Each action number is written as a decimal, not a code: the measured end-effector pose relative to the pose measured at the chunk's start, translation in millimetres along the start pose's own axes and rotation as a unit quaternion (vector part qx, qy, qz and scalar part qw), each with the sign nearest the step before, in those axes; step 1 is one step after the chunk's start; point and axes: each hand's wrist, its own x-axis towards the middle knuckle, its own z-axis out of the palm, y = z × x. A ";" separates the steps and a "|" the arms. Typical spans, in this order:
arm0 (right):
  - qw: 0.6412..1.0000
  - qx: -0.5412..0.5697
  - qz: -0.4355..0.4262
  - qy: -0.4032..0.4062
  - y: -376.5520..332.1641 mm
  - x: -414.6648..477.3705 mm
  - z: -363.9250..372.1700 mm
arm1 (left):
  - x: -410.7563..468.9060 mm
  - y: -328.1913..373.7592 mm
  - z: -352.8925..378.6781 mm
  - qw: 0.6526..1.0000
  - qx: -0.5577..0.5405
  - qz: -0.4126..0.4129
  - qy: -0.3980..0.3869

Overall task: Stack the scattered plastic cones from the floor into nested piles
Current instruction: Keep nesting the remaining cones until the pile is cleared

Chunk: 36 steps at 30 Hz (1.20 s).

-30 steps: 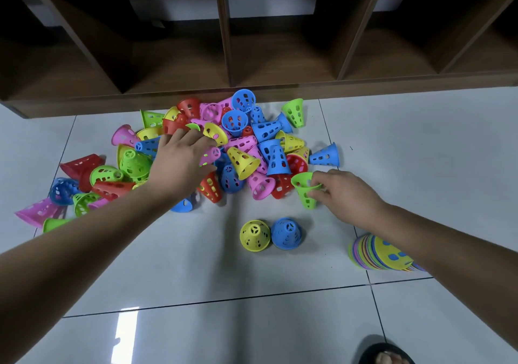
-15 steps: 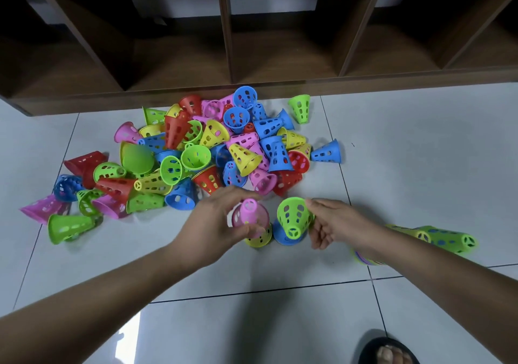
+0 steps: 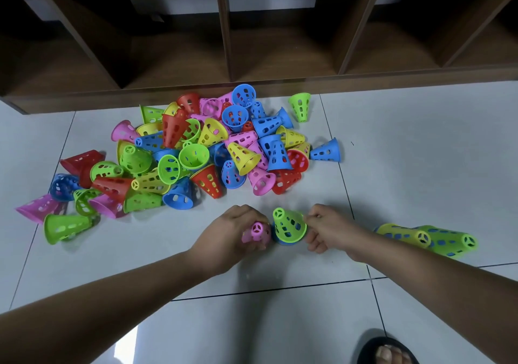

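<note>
A loose heap of perforated plastic cones (image 3: 210, 153) in red, blue, green, yellow and pink lies on the white tiled floor. In front of it my left hand (image 3: 228, 233) grips a pink cone (image 3: 256, 231), pressed down over another cone that is almost hidden. Right beside it a green cone (image 3: 288, 226) stands upright over a blue cone (image 3: 286, 242), of which only the rim shows. My right hand (image 3: 328, 229) has its fingers curled, and its fingertips pinch the green cone's right edge.
Two nested piles lie on their sides at the right, one topped yellow (image 3: 403, 233) and one green (image 3: 448, 241). A dark wooden shelf unit (image 3: 227, 55) runs along the back. My sandalled foot (image 3: 386, 352) shows at the bottom right.
Both hands brought their cones from the heap to the two cones in front. The pink cone now sits over the yellow one, the green over the blue.
</note>
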 end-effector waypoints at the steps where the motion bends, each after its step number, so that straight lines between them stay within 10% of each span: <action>1: 1.000 -0.006 0.000 0.005 0.2 -0.6 0.4 | 0.7 -3.0 1.4 1.000 0.007 -0.007 -0.007; 21: 0.926 -0.271 -0.207 0.160 -57.0 35.1 -25.5 | 68.3 -27.5 -59.5 0.983 0.148 0.030 0.108; 36: 0.926 -0.257 -0.161 0.225 -97.8 91.2 7.0 | 111.7 -68.2 -72.2 0.923 0.382 0.006 -0.040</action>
